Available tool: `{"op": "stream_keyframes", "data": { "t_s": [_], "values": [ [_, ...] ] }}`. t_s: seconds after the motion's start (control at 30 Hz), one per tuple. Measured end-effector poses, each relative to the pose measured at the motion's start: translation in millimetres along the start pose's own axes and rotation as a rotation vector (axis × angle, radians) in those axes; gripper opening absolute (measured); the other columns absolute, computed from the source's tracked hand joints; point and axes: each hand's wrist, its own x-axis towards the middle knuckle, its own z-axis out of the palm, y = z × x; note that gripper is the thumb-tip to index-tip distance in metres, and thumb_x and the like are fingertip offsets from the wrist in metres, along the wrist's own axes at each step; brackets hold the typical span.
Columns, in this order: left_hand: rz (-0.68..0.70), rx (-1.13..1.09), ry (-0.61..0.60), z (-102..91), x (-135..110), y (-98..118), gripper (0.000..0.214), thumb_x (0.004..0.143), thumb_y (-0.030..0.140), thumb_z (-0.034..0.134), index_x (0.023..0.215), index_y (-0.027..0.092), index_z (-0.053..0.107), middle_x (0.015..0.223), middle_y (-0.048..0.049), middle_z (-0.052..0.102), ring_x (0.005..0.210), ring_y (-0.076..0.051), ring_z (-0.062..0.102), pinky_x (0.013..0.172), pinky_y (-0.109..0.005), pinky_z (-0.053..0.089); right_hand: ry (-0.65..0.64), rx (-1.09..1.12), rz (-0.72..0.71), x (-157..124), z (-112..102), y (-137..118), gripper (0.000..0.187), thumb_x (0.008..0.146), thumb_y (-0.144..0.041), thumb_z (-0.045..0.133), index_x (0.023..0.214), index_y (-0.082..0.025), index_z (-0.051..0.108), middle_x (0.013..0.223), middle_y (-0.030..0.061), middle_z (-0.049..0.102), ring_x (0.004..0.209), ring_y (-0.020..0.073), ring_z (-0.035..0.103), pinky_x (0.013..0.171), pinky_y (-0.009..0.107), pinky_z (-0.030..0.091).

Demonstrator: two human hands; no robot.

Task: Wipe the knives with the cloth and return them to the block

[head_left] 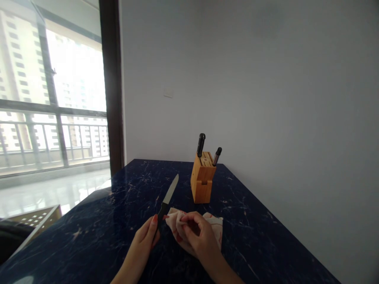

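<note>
Both are closed, left hand (pixel 146 236) round the knife (pixel 169 195), right hand (pixel 198 234) bunching the cloth (pixel 214 227); a slip could cut.

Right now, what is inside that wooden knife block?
A tall black handle and a shorter black handle stick out of the knife block. Their blades are hidden inside the wood.

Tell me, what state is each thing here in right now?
Knife: handle gripped in the left hand, blade bare, pointing away.
Cloth: crumpled, bunched in the right hand beside the knife's handle.
Knife block: upright on the table, two black handles sticking out of its slots.
</note>
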Motion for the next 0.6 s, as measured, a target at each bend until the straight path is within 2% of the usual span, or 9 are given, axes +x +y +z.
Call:
{"op": "stream_keyframes", "data": {
  "t_s": [0.13, 0.2, 0.3, 0.37, 0.5, 0.6],
  "values": [
    [-0.056, -0.021, -0.174, 6.5, -0.8, -7.3, 0.051, 0.076, 0.062, 0.042, 0.086, 0.014, 0.055, 0.043, 0.01, 0.033, 0.04, -0.005, 0.024, 0.038, -0.018, 0.016, -0.044, 0.015, -0.034, -0.7, 0.1, -2.3, 0.015, 0.072, -0.009, 0.051, 0.079, -0.02, 0.059, 0.088, 0.0023, 0.06, 0.092, 0.017, 0.054, 0.083, 0.03, 0.041],
    [-0.033, -0.011, -0.23, 9.1, -1.1, -9.4, 0.048, 0.078, 0.06, 0.041, 0.084, 0.014, 0.054, 0.044, 0.0094, 0.035, 0.04, -0.005, 0.025, 0.039, -0.018, 0.017, -0.074, 0.009, -0.05, -2.2, -0.4, -5.8, 0.018, 0.071, -0.006, 0.052, 0.078, -0.021, 0.06, 0.095, 0.0029, 0.057, 0.101, 0.0178, 0.05, 0.089, 0.032, 0.037],
    [-0.028, 0.006, -0.286, 10.2, -0.8, -9.9, 0.051, 0.077, 0.062, 0.04, 0.084, 0.014, 0.054, 0.042, 0.0095, 0.035, 0.038, -0.005, 0.024, 0.038, -0.018, 0.016, -0.098, 0.018, -0.016, -4.1, -1.8, -10.3, 0.018, 0.071, -0.007, 0.053, 0.079, -0.021, 0.06, 0.11, 0.0041, 0.052, 0.103, 0.0181, 0.049, 0.089, 0.032, 0.037],
    [-0.042, 0.01, -0.3, 9.7, -0.5, -9.5, 0.053, 0.075, 0.065, 0.04, 0.084, 0.014, 0.055, 0.04, 0.0095, 0.035, 0.036, -0.005, 0.023, 0.037, -0.018, 0.015, -0.125, 0.037, 0.014, -4.7, -2.2, -11.0, 0.017, 0.071, -0.007, 0.052, 0.08, -0.02, 0.058, 0.108, 0.004, 0.053, 0.098, 0.0175, 0.051, 0.085, 0.031, 0.039],
    [-0.037, 0.032, -0.299, 9.1, -1.6, -7.0, 0.054, 0.076, 0.064, 0.039, 0.086, 0.014, 0.055, 0.041, 0.009, 0.035, 0.037, -0.006, 0.024, 0.038, -0.019, 0.016, -0.185, 0.042, 0.022, -5.2, -0.9, -5.2, 0.016, 0.074, -0.008, 0.049, 0.082, -0.02, 0.055, 0.086, 0.0002, 0.058, 0.084, 0.015, 0.054, 0.079, 0.029, 0.041],
    [-0.012, 0.046, -0.236, 8.8, -2.4, -4.9, 0.053, 0.078, 0.062, 0.038, 0.091, 0.014, 0.055, 0.045, 0.0088, 0.035, 0.041, -0.007, 0.026, 0.04, -0.019, 0.019, -0.118, -0.064, 0.01, -3.8, -1.6, 1.8, 0.013, 0.077, -0.013, 0.049, 0.084, -0.021, 0.056, 0.087, 0.0004, 0.058, 0.086, 0.0156, 0.054, 0.08, 0.029, 0.04]
  ]
}}
